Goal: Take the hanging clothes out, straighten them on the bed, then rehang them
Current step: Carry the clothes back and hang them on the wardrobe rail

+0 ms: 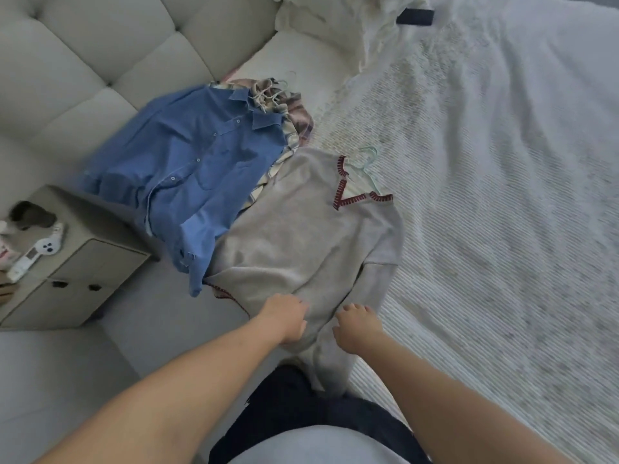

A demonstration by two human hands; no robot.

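Note:
A grey V-neck sweater (301,236) with dark red stitched trim lies flat on the bed's near edge, a pale green hanger (366,162) poking out of its neck. My left hand (284,318) grips the sweater's lower hem with curled fingers. My right hand (358,324) rests on the hem just to the right, fingers bent down onto the cloth. A blue button shirt (197,162) lies to the left, overlapping a plaid garment (294,112) whose hangers show at its collar.
The white textured bedspread (502,195) stretches to the right. A padded grey headboard (100,61) stands at the back left. A bedside cabinet (73,272) with small items sits at the left. A dark object (415,16) lies near the pillows.

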